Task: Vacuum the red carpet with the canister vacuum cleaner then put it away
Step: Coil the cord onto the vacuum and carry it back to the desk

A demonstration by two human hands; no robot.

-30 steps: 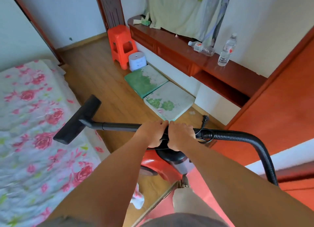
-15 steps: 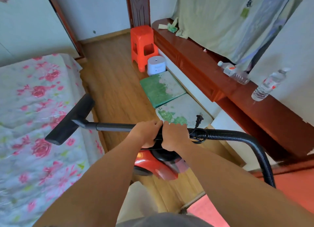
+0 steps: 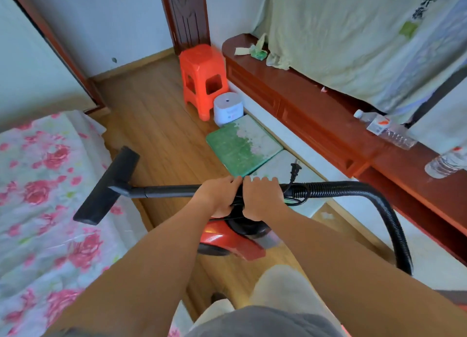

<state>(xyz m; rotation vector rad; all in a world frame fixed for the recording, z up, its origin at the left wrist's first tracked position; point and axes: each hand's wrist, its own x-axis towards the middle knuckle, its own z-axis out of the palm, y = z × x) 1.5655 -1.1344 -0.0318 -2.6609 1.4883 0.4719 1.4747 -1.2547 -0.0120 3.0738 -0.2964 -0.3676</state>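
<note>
I carry the red canister vacuum (image 3: 228,243) off the wooden floor. My left hand (image 3: 218,194) and my right hand (image 3: 261,197) grip side by side where the black wand (image 3: 164,191) meets the canister's black handle. The wand runs left, level, to the black floor nozzle (image 3: 106,186), which hangs over the bed's edge. The ribbed black hose (image 3: 379,210) loops right and down. The power plug (image 3: 295,171) sticks up beside my right hand, its cord bundled there. The red carpet is out of view.
A bed with a pink floral cover (image 3: 38,210) fills the left. Ahead stand an orange plastic stool (image 3: 203,78), a white roll (image 3: 228,108) and two green floor cushions (image 3: 242,144). A red-brown ledge (image 3: 316,109) with water bottles (image 3: 386,129) runs along the right.
The view has swung from the red carpet area toward the far corner; stool and cushions look nearer. Both hands keep the same grip, and the vacuum has travelled forward with me.
</note>
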